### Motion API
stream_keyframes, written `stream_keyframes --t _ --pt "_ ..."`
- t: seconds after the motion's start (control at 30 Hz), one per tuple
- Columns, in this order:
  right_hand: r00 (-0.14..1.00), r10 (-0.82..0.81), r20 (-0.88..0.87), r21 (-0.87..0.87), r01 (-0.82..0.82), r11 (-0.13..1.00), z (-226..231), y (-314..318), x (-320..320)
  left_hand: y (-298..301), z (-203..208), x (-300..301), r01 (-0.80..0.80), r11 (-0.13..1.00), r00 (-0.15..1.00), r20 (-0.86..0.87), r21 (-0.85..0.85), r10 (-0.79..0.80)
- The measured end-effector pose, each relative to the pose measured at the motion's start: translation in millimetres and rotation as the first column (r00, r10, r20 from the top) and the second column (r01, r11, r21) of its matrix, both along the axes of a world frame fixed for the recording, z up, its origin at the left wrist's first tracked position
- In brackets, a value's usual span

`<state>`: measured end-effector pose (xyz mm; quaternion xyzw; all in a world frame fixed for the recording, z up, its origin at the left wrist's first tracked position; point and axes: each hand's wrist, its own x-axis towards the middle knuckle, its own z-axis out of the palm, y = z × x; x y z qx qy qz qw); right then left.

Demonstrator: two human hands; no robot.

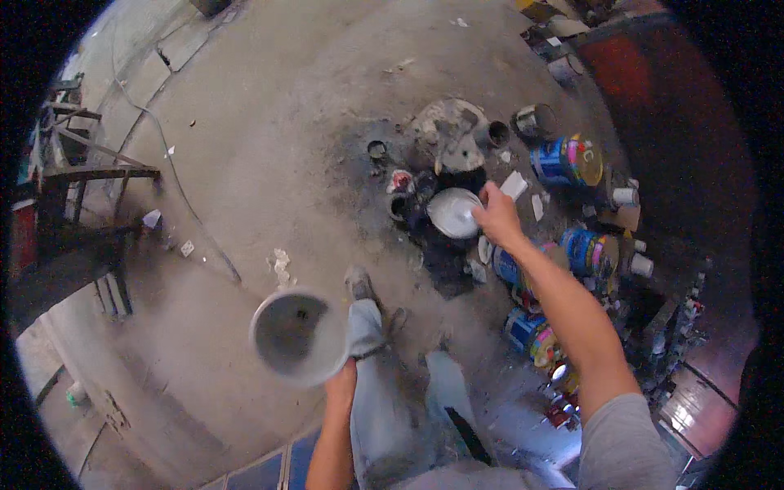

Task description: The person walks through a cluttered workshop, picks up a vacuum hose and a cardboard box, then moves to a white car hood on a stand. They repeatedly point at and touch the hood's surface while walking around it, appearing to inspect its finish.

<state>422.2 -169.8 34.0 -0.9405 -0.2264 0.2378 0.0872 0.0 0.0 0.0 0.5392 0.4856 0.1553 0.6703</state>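
Observation:
At the lower left, my left hand (343, 380) is closed on the rim of a round grey bucket (282, 335), tilted so that its inside shows, with a small dark patch in it. My right hand (498, 216) reaches out over the floor and grips the edge of a shallow, pale metal bowl (451, 212). Just beyond that bowl lies a pale, dirty lump of material (447, 139) on the blackened ground. Beside it stand a dark open can (494, 133) and a small dark cup (376, 149).
Several blue paint buckets (563, 161) stand to the right, along with an open grey can (535, 121). A cable (175, 175) runs across the concrete floor at left. Past it is a wooden stand (98, 171). Paper scraps (513, 185) litter the ground.

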Motion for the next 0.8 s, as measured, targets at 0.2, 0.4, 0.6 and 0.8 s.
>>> stream_keyframes --t 0.2,0.4,0.6,0.8 --pt "0.963 -0.157 0.221 0.250 0.100 0.963 113.8 -143.3 -59.8 -90.2 111.4 47.1 0.502 0.752 0.865 -0.267 0.428 -0.425" --pt "0.751 -0.551 -0.363 0.631 0.634 0.447 234.3 -285.8 -110.5 -207.8 164.6 91.2 0.503 0.693 0.838 -0.096 0.517 -0.537" --pt "0.663 -0.622 -0.417 0.781 0.611 0.128 322.4 -457.3 -175.9 -354.8 224.3 119.7 0.655 0.587 0.699 -0.086 0.476 -0.710" --pt "0.480 -0.824 0.299 0.621 0.558 0.551 367.9 -576.5 -250.7 -441.8 265.8 130.1 0.772 0.385 0.489 -0.085 0.506 -0.868"
